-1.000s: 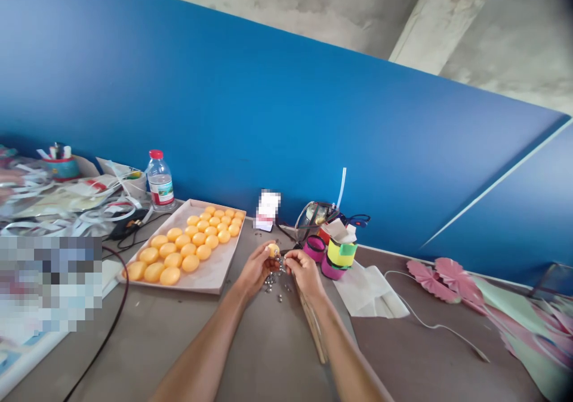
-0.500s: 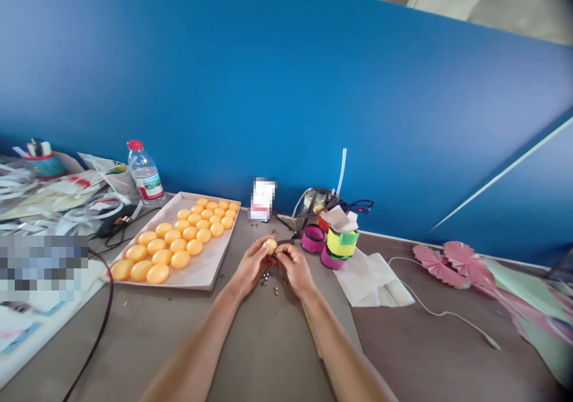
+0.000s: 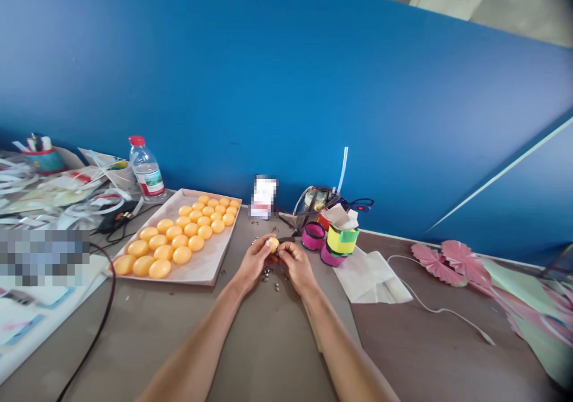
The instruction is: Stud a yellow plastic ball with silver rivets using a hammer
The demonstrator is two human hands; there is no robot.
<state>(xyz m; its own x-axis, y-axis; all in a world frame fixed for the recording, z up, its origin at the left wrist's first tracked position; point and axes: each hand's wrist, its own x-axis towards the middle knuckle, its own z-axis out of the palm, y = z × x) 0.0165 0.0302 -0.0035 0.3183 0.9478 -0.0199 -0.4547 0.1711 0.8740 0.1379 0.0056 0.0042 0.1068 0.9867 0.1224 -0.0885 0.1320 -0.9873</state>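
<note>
My left hand (image 3: 253,266) is closed around an orange ball (image 3: 273,244) that looks like a table tennis ball, its thumb on the near side. Against the ball's right side, my right hand (image 3: 297,266) has thumb and fingers pinched together; whatever is between them is too small to make out. Small shiny metal pieces (image 3: 267,274) lie scattered on the desk below and around both hands. To the left, a shallow box tray (image 3: 217,257) holds rows of similar orange balls (image 3: 191,229).
Behind the hands stands a blurred-out phone-like object (image 3: 263,197) before the blue partition (image 3: 268,92). Pink and yellow tape rings (image 3: 342,242), a jar and white paper (image 3: 373,278) sit to the right. A water bottle (image 3: 147,172), cables and white strips crowd the left.
The view has shifted slightly. Both hands stay together at the ball, with only a small shift of the fingers; the tray and other things stay put.
</note>
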